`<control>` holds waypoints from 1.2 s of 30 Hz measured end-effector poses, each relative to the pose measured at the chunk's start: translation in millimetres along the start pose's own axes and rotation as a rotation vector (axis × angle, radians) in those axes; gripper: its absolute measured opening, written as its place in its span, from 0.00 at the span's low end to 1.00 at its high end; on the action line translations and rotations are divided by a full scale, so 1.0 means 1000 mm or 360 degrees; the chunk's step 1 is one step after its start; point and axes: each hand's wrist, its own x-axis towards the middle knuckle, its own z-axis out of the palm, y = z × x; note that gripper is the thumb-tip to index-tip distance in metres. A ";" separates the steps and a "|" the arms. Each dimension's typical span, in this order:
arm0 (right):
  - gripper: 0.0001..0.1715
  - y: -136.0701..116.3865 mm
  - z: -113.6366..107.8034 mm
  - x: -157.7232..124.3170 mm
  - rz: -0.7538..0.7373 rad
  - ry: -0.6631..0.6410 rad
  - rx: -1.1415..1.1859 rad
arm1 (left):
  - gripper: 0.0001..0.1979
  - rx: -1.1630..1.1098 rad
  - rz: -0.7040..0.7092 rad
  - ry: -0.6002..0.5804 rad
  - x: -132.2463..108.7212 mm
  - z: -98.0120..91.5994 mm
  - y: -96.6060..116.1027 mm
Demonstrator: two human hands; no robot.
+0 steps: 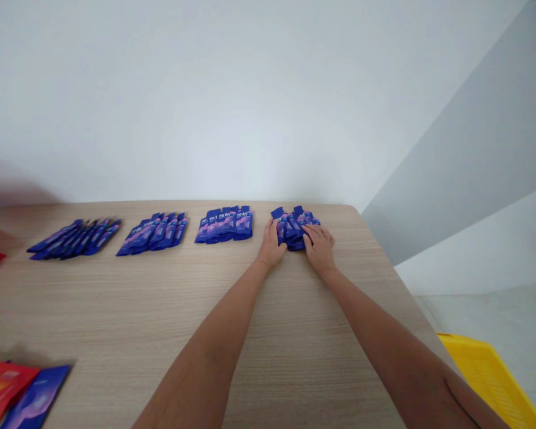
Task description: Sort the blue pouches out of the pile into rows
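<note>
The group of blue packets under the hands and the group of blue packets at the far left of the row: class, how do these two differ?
The right-end group is touched by both hands, the left hand at its left edge and the right hand on its right part; the far-left group lies untouched. The right-end group looks bunched and uneven; the far-left group is fanned out evenly and slanted. Both are blue packets lying on the wooden table.

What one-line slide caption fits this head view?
Both hands, left hand and right hand, press on the rightmost pile of blue sachets.
</note>
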 end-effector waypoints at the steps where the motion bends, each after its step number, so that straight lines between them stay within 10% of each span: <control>1: 0.19 0.000 0.000 0.000 -0.0012 -0.0003 0.0004 | 0.35 -0.0007 -0.0009 0.0025 0.000 0.001 -0.001; 21: 0.27 0.007 0.004 -0.009 -0.0140 -0.0014 0.0219 | 0.49 0.0229 0.0205 -0.0132 -0.001 0.004 0.002; 29: 0.22 0.008 0.006 -0.008 -0.0117 -0.0031 0.0227 | 0.40 0.0215 0.0125 -0.0166 0.008 0.002 0.002; 36: 0.38 0.012 0.016 -0.010 0.0151 0.0124 -0.0010 | 0.39 0.0128 0.0080 -0.0077 0.013 0.002 0.001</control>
